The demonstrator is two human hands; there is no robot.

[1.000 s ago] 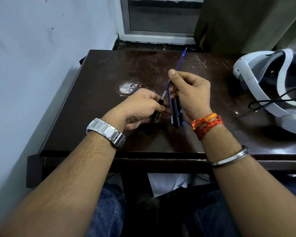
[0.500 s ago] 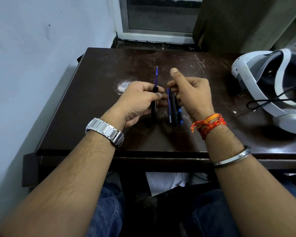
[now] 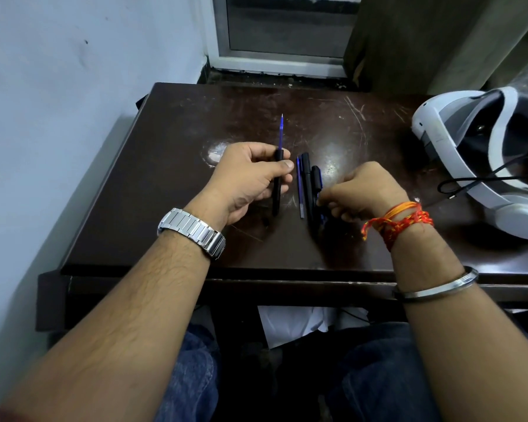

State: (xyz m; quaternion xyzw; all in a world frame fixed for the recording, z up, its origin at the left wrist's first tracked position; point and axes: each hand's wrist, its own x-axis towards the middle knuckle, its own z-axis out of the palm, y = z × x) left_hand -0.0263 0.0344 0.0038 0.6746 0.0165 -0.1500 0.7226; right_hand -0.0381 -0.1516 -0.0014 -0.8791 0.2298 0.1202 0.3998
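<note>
Moderate light is coming from overhead, and the scene is reading rather dim overall. The dark table (image 3: 171,184) is showing two dull glare patches near its middle, while soft shadows are pooling beneath the right hand (image 3: 363,190) and beside the white headset (image 3: 436,138). The pale wall (image 3: 73,86) is darkening toward the lower left. The centre is rendering sharp; wide-angle distortion is stretching the forearms (image 3: 119,324) at the bottom edge, and the window (image 3: 287,28) is looking slightly smeared.

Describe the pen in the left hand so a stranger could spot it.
On the dark table, left of the loose pen parts, the left hand grips a black barrel. It alone has a blue refill sticking out its far end.
</note>
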